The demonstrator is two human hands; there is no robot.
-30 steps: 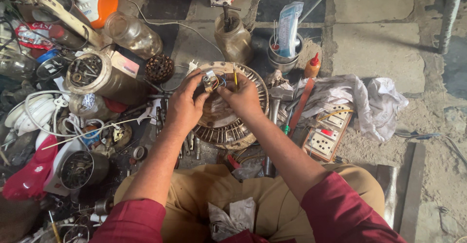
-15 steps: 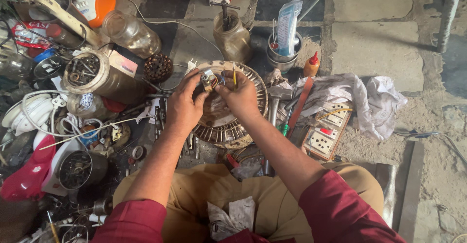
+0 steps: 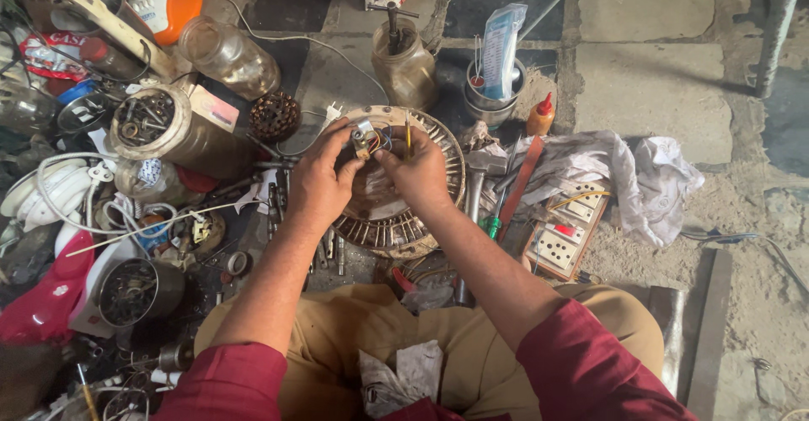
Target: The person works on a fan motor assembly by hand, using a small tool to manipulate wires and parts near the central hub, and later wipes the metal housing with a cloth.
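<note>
Unmoved since earlier, left hand [image 3: 320, 181] and right hand [image 3: 419, 171] together pinch a small wired part [image 3: 366, 137] over the round motor stator [image 3: 396, 219]; clutter crowds 9 o'clock, bare floor [image 3: 649, 67] at 2 o'clock.

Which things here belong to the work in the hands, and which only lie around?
In use:
left hand
right hand
small wired part
round motor stator

Lying about:
plastic jar
red-capped bottle
socket board
grey cloth
tin of screws
</note>
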